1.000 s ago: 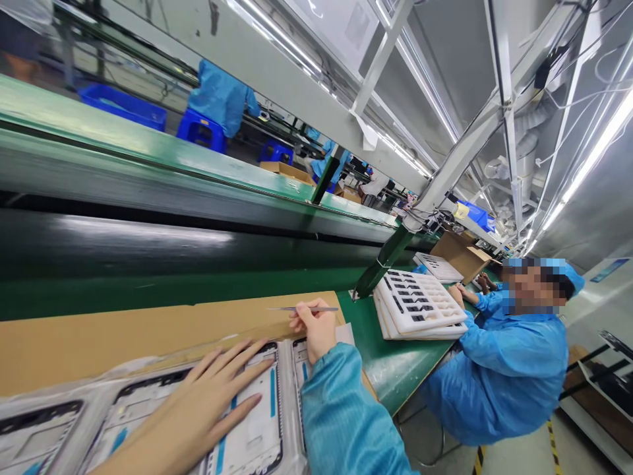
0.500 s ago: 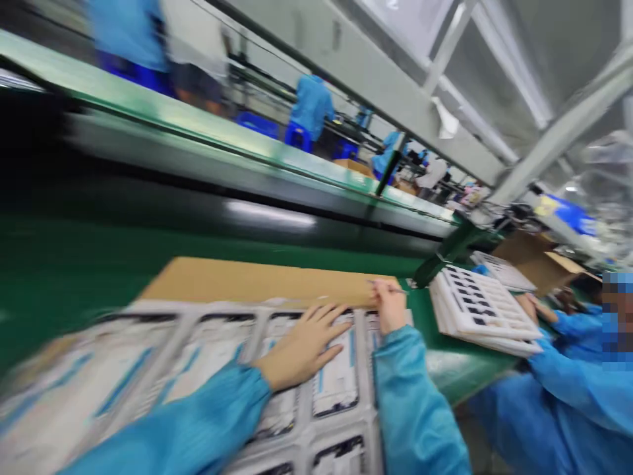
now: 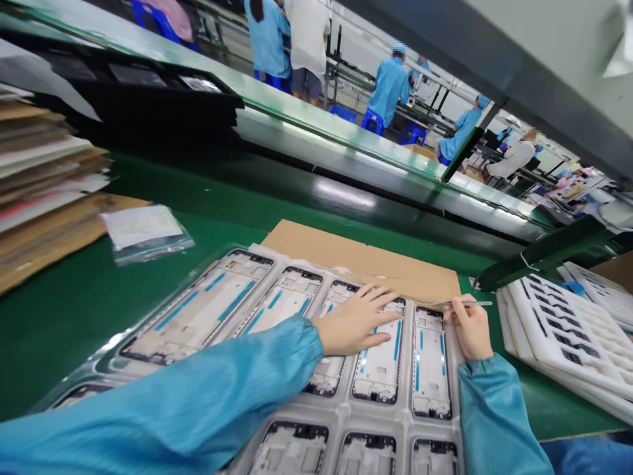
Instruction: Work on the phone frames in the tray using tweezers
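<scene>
A clear plastic tray (image 3: 341, 414) holds several phone middle frames (image 3: 432, 369) with blue strips, each in its own compartment. My left hand (image 3: 357, 321) lies over the upper row with its fingers spread, covering parts of two frames. At the tray's upper right corner, my right hand (image 3: 469, 328) pinches slim metal tweezers (image 3: 479, 303). Their thin end points left, along the top edge of the rightmost frame in that row. Whether the tips touch anything is too small to tell.
Cardboard (image 3: 356, 251) sticks out behind the tray. White foam trays (image 3: 558, 349) with black parts are stacked at right. A plastic bag (image 3: 148, 231), a cardboard stack (image 3: 44, 198) and black trays (image 3: 163, 92) are at left. A green post (image 3: 544, 251) stands right; people work beyond.
My view has swung left and steadied, bringing the cardboard stack and plastic bag into sight. Both hands stay at about the same places on the tray, the right still holding the tweezers.
</scene>
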{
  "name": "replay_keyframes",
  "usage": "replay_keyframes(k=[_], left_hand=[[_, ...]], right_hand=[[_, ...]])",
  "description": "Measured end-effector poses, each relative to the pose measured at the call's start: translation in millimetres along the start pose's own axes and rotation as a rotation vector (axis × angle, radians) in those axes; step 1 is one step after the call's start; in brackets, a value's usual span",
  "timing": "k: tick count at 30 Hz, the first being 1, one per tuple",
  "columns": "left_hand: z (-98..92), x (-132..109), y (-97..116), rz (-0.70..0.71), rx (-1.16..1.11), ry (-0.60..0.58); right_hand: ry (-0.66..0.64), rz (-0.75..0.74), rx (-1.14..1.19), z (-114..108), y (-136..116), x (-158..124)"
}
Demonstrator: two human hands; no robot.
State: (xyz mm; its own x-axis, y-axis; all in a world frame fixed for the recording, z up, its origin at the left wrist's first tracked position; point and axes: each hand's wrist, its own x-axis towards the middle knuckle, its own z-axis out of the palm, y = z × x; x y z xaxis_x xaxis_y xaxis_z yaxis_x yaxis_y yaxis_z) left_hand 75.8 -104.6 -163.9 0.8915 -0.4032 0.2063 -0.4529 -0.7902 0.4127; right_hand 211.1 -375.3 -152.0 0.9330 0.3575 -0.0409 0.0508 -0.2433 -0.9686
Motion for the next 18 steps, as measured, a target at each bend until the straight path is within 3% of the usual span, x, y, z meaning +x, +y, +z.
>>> replay_keyframes(k=[3, 9, 14, 18], left_hand=[[-5.3, 4.4, 7.0, -0.037, 0.023, 0.016], [-5.7, 35.6, 42.4, -0.274, -0.044, 0.09], [12.1, 42.5, 51.8, -0.203, 0.006, 0.106], [11.5, 39.1, 48.5, -0.212, -0.004, 0.06]], right_hand=[[-0.024, -0.028, -0.026, -0.9, 3.0, -1.4], [-0.002, -0.094, 0.013, -3.0, 0.0, -6.6], [-0.054, -0.113, -0.023, -4.4, -4.4, -10.0], [-0.087, -0.149, -0.063, -5.9, -4.7, -13.1]])
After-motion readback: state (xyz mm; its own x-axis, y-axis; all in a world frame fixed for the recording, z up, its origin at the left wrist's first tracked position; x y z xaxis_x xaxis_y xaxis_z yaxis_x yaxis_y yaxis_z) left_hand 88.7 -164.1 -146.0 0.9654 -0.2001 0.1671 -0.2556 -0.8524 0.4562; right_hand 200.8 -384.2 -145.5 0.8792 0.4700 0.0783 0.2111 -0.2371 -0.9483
